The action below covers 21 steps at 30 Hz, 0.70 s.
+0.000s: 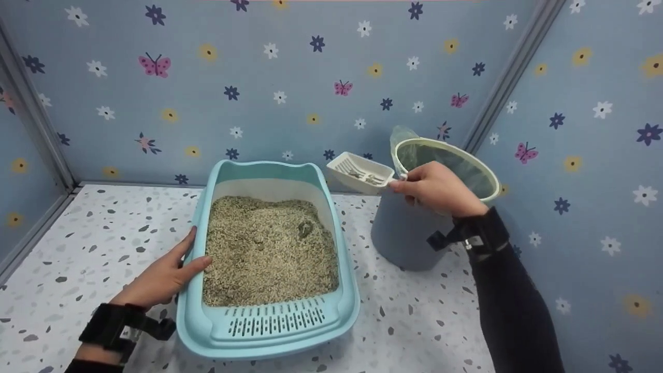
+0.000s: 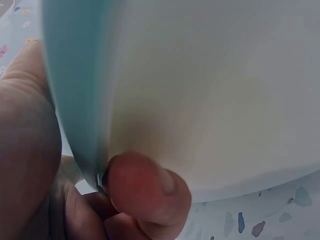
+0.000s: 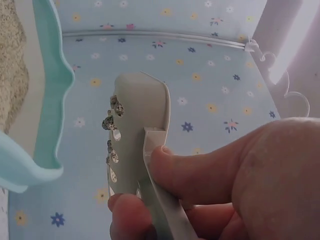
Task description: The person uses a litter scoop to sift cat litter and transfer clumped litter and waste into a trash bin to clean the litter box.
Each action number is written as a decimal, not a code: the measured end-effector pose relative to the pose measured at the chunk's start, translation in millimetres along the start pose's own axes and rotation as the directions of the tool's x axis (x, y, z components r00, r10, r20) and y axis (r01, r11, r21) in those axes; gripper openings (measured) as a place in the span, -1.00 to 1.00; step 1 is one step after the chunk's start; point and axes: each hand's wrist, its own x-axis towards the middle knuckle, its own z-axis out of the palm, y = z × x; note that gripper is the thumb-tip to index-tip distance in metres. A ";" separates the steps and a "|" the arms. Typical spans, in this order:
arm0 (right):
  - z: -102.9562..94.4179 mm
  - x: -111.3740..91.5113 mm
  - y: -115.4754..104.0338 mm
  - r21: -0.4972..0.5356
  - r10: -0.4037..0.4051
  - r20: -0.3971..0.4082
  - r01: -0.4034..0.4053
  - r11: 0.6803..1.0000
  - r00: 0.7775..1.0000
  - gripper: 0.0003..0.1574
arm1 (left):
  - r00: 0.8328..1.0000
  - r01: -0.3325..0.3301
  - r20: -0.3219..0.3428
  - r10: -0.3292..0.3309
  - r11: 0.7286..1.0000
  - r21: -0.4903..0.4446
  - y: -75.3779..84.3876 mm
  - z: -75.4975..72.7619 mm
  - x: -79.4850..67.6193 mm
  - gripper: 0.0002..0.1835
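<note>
My left hand (image 1: 166, 277) grips the left rim of a light blue litter box (image 1: 348, 274), thumb over the edge and fingers curled beneath it in the left wrist view. Tan granular litter (image 1: 269, 254) fills the box, with a dark clump (image 1: 305, 228) towards its right side. In my right hand (image 1: 440, 189) is the handle of a white slotted litter scoop (image 1: 357, 182), raised between the box and the bin. Small grey clumps (image 3: 108, 123) show at the scoop's slots in the right wrist view.
Right of the box stands a grey-blue bin (image 1: 404, 233) with a cream rim (image 1: 498, 186) and a clear bag (image 1: 401, 135) lining it. Floral panels (image 1: 290, 77) rise behind and on both sides. The speckled white surface (image 1: 119, 233) lies under everything.
</note>
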 end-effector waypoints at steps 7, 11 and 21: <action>-45.9 -3.7 26.8 -0.019 0.085 -0.053 -0.086 0.996 0.995 -0.30 | 1.000 -0.003 0.004 0.003 1.000 0.005 -0.2 0.1 0.5 0.08; -64.8 -5.4 43.7 0.016 0.159 -0.078 -0.158 0.987 0.984 -0.32 | 1.000 -0.010 0.006 0.010 1.000 0.014 -1.3 -0.5 0.7 0.06; -83.8 -1.4 78.4 -0.028 0.249 -0.117 -0.253 0.967 0.962 -0.37 | 1.000 -0.017 0.001 0.017 1.000 0.021 -1.4 1.2 1.2 0.04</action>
